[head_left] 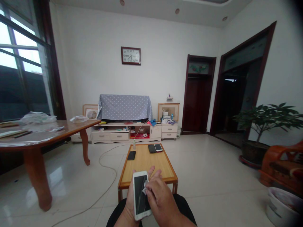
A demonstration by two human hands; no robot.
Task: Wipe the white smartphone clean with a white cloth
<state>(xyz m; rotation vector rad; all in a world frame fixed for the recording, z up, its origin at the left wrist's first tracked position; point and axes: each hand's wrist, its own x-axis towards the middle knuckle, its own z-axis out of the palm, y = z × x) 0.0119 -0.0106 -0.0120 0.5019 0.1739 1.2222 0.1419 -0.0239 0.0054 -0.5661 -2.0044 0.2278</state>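
Note:
A white smartphone (140,201) with a dark screen rests upright in my left hand (129,201), whose fingers wrap round it from behind. Fine light lines cross the lower part of its screen. My right hand (161,197) pinches a small crumpled white wipe (144,188) and presses it to the right side of the screen. Beyond my hands stands a low wooden table (146,164). On it lie a black phone (131,155) at the left, a dark flat case (151,148) and a white-framed phone (158,147) at the far right.
A small clear bottle (134,144) stands at the low table's far edge. A larger brown table (71,130) with plastic bags is at the left. A cable (104,189) runs over the floor. To the right are a potted plant (255,148), a wooden chair (281,164) and a white bucket (279,208).

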